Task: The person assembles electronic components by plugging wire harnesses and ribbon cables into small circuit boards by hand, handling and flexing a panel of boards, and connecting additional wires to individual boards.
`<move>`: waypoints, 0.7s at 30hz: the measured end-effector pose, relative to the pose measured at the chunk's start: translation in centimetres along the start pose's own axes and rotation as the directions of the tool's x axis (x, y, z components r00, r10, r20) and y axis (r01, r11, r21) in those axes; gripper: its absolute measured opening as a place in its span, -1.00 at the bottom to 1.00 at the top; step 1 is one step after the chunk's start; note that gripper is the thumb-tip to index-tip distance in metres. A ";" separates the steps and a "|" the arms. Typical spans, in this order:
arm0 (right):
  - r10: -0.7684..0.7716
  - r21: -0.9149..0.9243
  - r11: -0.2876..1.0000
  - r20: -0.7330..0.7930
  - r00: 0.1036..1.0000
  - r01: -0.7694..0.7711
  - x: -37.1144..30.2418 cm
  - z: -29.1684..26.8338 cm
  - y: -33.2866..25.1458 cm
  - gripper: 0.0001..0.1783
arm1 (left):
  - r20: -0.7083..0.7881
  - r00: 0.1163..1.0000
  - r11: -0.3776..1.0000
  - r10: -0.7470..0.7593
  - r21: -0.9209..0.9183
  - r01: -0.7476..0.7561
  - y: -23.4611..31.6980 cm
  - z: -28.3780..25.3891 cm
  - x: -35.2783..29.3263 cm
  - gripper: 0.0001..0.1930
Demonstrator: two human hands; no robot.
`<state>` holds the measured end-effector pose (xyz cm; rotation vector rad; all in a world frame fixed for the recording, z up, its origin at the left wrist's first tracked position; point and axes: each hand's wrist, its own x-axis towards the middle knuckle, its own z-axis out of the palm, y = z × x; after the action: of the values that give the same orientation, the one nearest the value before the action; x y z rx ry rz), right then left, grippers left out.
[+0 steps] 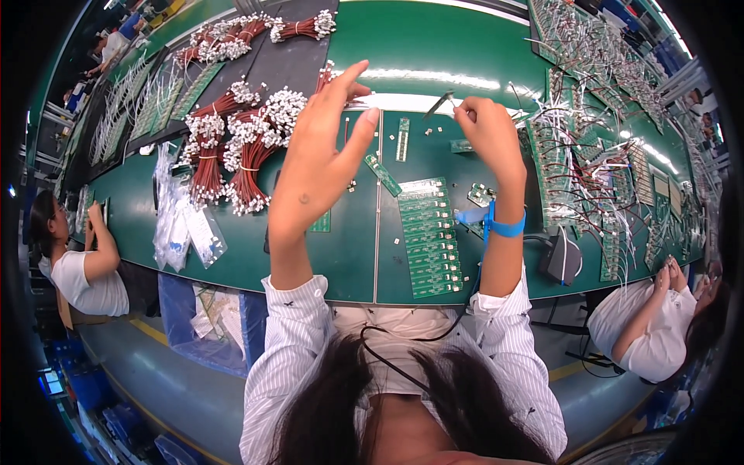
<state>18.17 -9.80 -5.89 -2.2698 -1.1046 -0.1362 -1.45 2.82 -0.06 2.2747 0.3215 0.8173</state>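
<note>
My left hand is raised over the bench with its fingers spread, holding nothing. Beside it lie bundles of brown-red wires with white connectors. My right hand pinches a small, dark, narrow strip that looks like a small circuit board; its details are too small to make out. Between and below my hands, a green circuit board panel lies on the bench, divided into several strips. Two single circuit board strips, one slanted and one upright in the picture, lie above the panel.
The green bench carries clear plastic bags on the left and wired circuit boards on the right. A dark box-shaped device stands near the edge. A blue strap with a cable circles my right wrist. People sit at both sides.
</note>
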 end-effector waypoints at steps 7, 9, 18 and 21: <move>0.066 0.245 0.969 -0.151 0.986 -0.028 -0.1 -1.6 0.4 -0.77 | -0.008 1.000 0.996 0.026 -0.082 -0.027 0.4 0.5 0.4 -0.61; 0.015 0.177 0.983 -0.283 0.959 0.037 -1.5 -3.2 -1.3 -0.82 | 0.005 0.999 0.988 -0.033 -0.150 0.033 0.8 0.6 0.5 -0.63; 0.165 0.375 0.925 -0.261 0.951 -0.057 -14.3 -14.1 -5.0 -0.92 | 0.030 0.999 0.996 0.027 -0.086 -0.024 1.0 -2.1 0.2 -0.64; 0.431 0.438 0.845 -0.214 0.877 -0.308 -18.3 -17.7 -1.5 -0.87 | 0.013 1.000 0.989 0.004 -0.146 -0.002 0.8 -2.4 0.1 -0.62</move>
<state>8.10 -31.48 2.98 -1.9673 -0.4580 -0.0914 -2.93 3.50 1.88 2.1436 0.2443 0.7998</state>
